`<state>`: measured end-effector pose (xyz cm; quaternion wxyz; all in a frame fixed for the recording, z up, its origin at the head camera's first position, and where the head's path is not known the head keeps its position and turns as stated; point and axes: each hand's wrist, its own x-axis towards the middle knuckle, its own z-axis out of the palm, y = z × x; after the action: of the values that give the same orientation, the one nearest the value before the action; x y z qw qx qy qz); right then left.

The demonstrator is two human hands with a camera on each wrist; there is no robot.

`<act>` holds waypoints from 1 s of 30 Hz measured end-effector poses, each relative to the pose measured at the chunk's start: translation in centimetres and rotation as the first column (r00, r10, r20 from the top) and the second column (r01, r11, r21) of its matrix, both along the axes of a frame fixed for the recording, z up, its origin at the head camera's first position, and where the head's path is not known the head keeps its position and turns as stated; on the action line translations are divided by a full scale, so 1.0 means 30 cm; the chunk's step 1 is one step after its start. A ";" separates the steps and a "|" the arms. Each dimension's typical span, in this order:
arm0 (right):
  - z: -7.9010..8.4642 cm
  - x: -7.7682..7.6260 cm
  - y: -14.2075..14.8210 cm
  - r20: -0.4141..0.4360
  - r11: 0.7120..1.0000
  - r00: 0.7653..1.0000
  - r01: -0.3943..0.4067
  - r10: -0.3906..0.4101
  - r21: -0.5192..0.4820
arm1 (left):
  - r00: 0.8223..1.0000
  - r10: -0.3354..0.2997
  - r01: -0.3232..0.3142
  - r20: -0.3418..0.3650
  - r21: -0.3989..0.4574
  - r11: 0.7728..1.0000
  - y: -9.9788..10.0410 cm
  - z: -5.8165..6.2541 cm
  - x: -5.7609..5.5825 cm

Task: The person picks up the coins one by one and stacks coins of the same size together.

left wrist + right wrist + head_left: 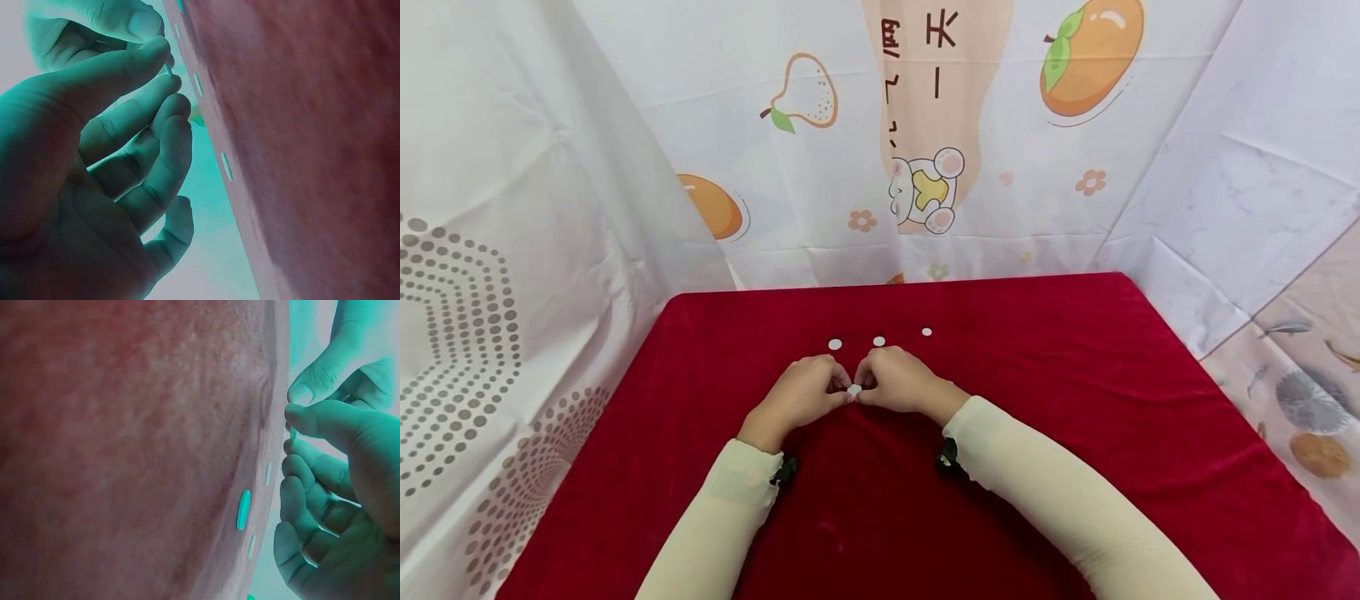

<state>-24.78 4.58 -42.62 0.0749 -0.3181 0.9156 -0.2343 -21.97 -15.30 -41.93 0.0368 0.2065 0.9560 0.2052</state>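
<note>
A small white disc (854, 389) is held up above the red cloth, between both hands. My left hand (808, 388) pinches its left edge with thumb and index finger. From the other side, my right hand (897, 381) pinches it too. In the left wrist view only the thin edge of the disc (167, 70) shows between thumb and finger; the remaining fingers are loosely bent. The right wrist view shows a sliver of the same disc (294, 434). Beyond the hands, three more white discs lie flat: one at left (835, 344), a middle one (879, 342) and one at right (927, 332).
Red velvety cloth (1037, 350) covers the table, with slight wrinkles toward the right. A white curtain (820, 175) printed with fruit hangs behind the far edge. Another curtain with grey dots (467, 333) hangs at the left. Both wrist views are strongly tinted.
</note>
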 end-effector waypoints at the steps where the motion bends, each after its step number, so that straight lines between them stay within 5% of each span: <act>1: 0.001 0.004 0.006 -0.006 1.000 1.000 -0.002 0.002 -0.003 | 1.000 -0.003 0.003 -0.011 -0.008 1.000 0.005 0.001 0.003; 30: 0.008 0.123 0.187 -0.022 0.997 0.999 0.039 -0.040 -0.067 | 0.987 -0.129 0.121 -0.096 -0.085 0.989 0.157 -0.005 0.090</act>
<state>-21.08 10.19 -42.39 0.0490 -0.3049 0.9142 -0.2624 -19.28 -10.58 -42.07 0.0095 0.2746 0.9491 0.1538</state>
